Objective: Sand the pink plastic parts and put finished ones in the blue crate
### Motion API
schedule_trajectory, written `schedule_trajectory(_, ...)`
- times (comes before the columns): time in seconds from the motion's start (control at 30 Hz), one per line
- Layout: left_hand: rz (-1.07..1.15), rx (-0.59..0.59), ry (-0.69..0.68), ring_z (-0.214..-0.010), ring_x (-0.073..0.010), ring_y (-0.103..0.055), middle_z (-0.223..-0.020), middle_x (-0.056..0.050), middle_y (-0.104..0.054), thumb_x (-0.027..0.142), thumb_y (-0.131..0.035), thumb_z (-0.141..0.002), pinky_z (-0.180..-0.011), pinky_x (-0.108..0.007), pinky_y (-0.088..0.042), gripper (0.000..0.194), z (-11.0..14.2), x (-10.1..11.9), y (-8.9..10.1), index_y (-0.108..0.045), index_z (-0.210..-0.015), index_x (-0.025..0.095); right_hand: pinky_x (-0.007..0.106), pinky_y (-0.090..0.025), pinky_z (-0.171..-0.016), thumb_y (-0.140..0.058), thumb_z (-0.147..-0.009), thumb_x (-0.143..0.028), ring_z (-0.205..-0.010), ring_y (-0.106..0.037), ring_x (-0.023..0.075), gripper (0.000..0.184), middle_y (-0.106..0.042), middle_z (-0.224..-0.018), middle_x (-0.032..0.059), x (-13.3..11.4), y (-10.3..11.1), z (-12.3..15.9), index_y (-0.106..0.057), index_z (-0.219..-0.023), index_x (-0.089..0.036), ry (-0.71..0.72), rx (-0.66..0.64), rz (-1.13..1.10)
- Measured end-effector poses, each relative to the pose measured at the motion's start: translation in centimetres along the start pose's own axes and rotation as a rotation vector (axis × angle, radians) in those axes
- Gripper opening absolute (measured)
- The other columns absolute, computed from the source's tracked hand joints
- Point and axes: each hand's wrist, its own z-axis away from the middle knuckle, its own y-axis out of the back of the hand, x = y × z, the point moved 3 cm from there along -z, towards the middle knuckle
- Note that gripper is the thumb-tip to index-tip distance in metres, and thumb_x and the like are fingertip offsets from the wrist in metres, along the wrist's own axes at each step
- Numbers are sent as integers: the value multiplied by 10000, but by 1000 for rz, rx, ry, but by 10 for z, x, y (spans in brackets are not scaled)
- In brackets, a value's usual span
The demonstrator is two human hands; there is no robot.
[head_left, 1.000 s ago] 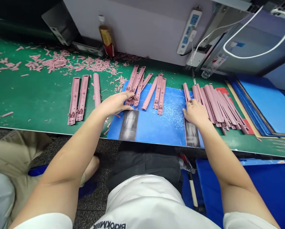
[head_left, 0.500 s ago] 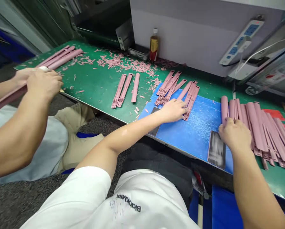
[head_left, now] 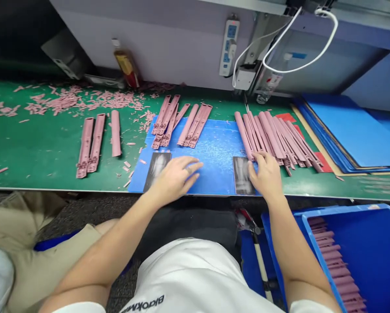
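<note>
My left hand (head_left: 175, 176) lies flat with fingers spread on the blue mat (head_left: 214, 152), holding nothing. A bunch of pink plastic strips (head_left: 180, 119) lies at the mat's far edge, beyond that hand. My right hand (head_left: 263, 171) rests at the near end of a large pile of pink strips (head_left: 275, 134) on the right, its fingers curled loosely against the nearest strip's tip. Whether it grips the strip is unclear.
Three more pink strips (head_left: 97, 139) lie on the green bench (head_left: 35, 148) to the left, with pink scraps (head_left: 77, 100) behind. A bottle (head_left: 126, 65) and a power strip (head_left: 226, 45) stand at the back wall. A blue bin (head_left: 361, 252) with strips sits low right. Another person's knee (head_left: 28, 243) is at lower left.
My left hand has pulled back from the pink strips at the mat's far edge to the near part of the mat. The view swung back right; the other person's hands left the view.
</note>
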Motion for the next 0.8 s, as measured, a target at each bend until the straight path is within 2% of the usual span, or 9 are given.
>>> schedule_trajectory(0.13,62,161,69,-1302,-286,-758,-1357,-133,-816,271,-561,-1203,-1171,-477,-595,309,52,24,-8,-758,-1430,195,590,-563,-1172,-580,-1099,-381,-1310,-712,377,330,-770,-1363,203,15,-13,25,-792,-1268,-192,-18,208,-136)
schedule_trajectory(0.2,40,236,133,-1265,-279,-767,-1308,-131,-828,272,-556,-1205,-1149,-471,-603,294,68,20,-8,-771,-1386,186,588,-570,-1179,-589,-1092,-391,-1287,-735,365,315,-783,-1339,191,21,-20,28,-811,-1209,-201,-38,279,-190)
schedule_trajectory(0.27,-6,262,244,-1255,-286,-762,-1303,-136,-826,295,-546,-1206,-1140,-478,-603,311,75,5,-2,-785,-1370,181,582,-575,-1179,-597,-1080,-395,-1270,-748,359,303,-793,-1312,181,27,-25,28,-821,-1155,-205,-56,323,-232)
schedule_trajectory(0.33,-57,215,382,-1293,-306,-740,-1354,-146,-810,317,-537,-1198,-1167,-497,-587,345,71,-18,8,-791,-1386,177,583,-579,-1169,-605,-1063,-392,-1254,-753,362,288,-802,-1272,175,33,-29,25,-823,-1104,-208,-63,340,-263)
schedule_trajectory(0.4,-102,101,515,-1358,-327,-711,-1421,-155,-790,318,-545,-1179,-1227,-516,-556,369,57,-45,19,-790,-1407,164,587,-583,-1154,-614,-1044,-392,-1234,-753,365,274,-807,-1226,170,37,-32,21,-820,-1065,-213,-68,343,-271)
schedule_trajectory(0.5,-144,-34,600,-1421,-375,-685,-1446,-192,-781,295,-588,-1132,-1294,-562,-507,376,28,-67,32,-794,-1392,118,588,-591,-1126,-598,-1026,-402,-1179,-753,361,277,-808,-1164,172,36,-34,20,-807,-1012,-220,-82,348,-259)
schedule_trajectory(0.57,-140,-3,541,-1445,-386,-677,-1459,-208,-773,303,-574,-1132,-1312,-570,-493,408,12,-59,32,-779,-1422,103,572,-602,-1104,-564,-1028,-405,-1150,-752,352,297,-806,-1141,177,30,-30,24,-796,-997,-222,-86,329,-248)
schedule_trajectory(0.67,-32,62,337,-1411,-349,-711,-1454,-184,-778,367,-494,-1182,-1275,-519,-539,469,3,-22,18,-752,-1492,128,560,-582,-1133,-538,-1047,-407,-1215,-732,351,337,-795,-1240,195,22,-19,24,-809,-1090,-213,-116,281,-168)
schedule_trajectory(0.8,154,-119,113,-1352,-336,-750,-1421,-153,-801,438,-474,-1210,-1218,-520,-592,487,12,19,-10,-758,-1499,169,573,-523,-1203,-537,-1065,-402,-1352,-671,380,387,-756,-1413,220,42,7,4,-808,-1245,-192,-235,201,-8)
